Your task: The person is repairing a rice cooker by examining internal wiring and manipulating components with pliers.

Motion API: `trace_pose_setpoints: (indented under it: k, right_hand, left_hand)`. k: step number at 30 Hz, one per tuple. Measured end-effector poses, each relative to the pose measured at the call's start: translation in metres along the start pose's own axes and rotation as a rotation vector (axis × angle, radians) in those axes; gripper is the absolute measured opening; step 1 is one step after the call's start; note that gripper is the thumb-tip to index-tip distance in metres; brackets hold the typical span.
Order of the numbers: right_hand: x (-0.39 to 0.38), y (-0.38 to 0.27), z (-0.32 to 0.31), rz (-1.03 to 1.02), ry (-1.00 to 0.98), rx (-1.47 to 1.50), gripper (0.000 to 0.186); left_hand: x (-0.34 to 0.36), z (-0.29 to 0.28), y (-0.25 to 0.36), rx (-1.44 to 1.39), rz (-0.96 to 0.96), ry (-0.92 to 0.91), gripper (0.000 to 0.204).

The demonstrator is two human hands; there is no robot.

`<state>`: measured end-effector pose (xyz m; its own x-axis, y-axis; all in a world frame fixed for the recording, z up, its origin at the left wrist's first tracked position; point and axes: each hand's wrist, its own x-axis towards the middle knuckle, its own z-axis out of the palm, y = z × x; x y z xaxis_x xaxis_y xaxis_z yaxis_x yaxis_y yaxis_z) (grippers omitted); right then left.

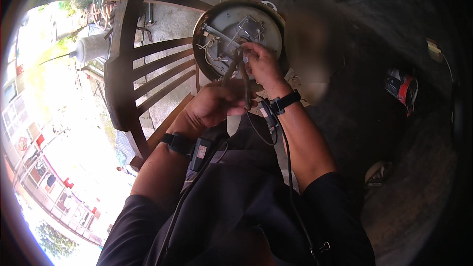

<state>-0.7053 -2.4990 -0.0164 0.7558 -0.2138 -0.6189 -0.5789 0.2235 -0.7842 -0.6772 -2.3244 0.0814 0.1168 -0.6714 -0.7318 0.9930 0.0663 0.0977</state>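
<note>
In front of me a round metal appliance (230, 27) shows its open inside, with loose white wires and metal brackets. It may be the underside of a cooker; I cannot tell for sure. My left hand (212, 102) is closed round the brown handles of a pair of pliers (245, 81), whose jaws point into the middle of the appliance. My right hand (265, 66) is over the right part of the appliance, fingers bent together beside the pliers' jaws. What its fingertips grip, if anything, is hidden.
A wooden slatted bench or chair (123, 64) stands at the left, its slats reaching to the appliance. A white cylinder (91, 48) lies beyond it. To the right, a red and black container (401, 88) is on the dark floor. Cables run from my wrist straps along both arms.
</note>
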Motion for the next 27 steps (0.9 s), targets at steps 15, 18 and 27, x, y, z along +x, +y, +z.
trace_pose_setpoints:
  k: [15, 18, 27]
  right_hand:
    - [0.004, 0.006, 0.0, -0.004, -0.002, -0.013, 0.025]
    - [0.0, -0.001, 0.001, 0.025, -0.006, -0.013, 0.022]
    - [0.0, 0.0, 0.001, 0.054, -0.015, 0.021, 0.022]
  left_hand:
    - [0.005, -0.003, 0.002, 0.045, -0.008, -0.004, 0.05]
    - [0.006, -0.009, -0.001, 0.026, -0.02, -0.034, 0.044]
    - [0.009, -0.015, -0.008, 0.272, 0.051, 0.077, 0.023]
